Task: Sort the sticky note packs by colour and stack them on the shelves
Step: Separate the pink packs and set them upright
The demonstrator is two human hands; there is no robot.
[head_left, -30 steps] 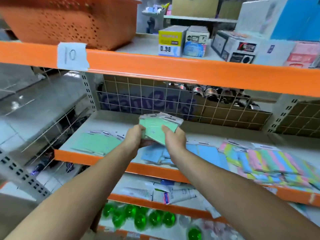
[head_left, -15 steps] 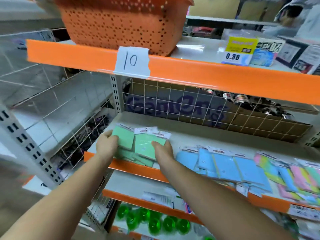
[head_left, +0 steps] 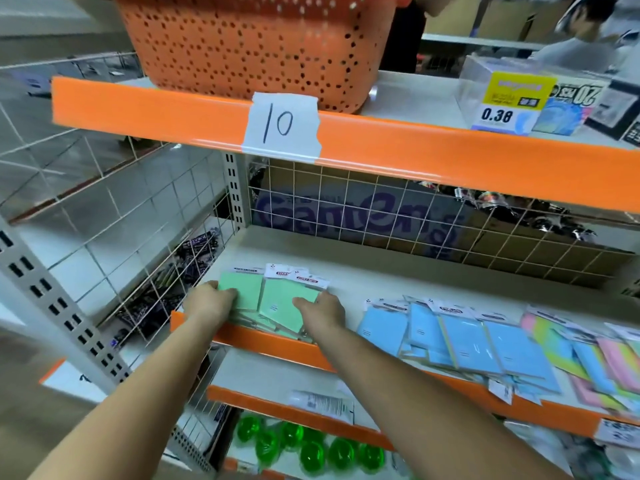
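Shelf [head_left: 398, 282] holds blue packs [head_left: 464, 344] beside green packs [head_left: 280, 306].

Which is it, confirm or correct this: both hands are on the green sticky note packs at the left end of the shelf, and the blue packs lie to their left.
One detail is wrong. In the head view both hands, left hand and right hand, are on the green packs, but the blue packs lie to their right, not their left.

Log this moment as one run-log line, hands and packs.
left hand: on green packs | right hand: on green packs | blue packs: right, same shelf | step: squaring stack
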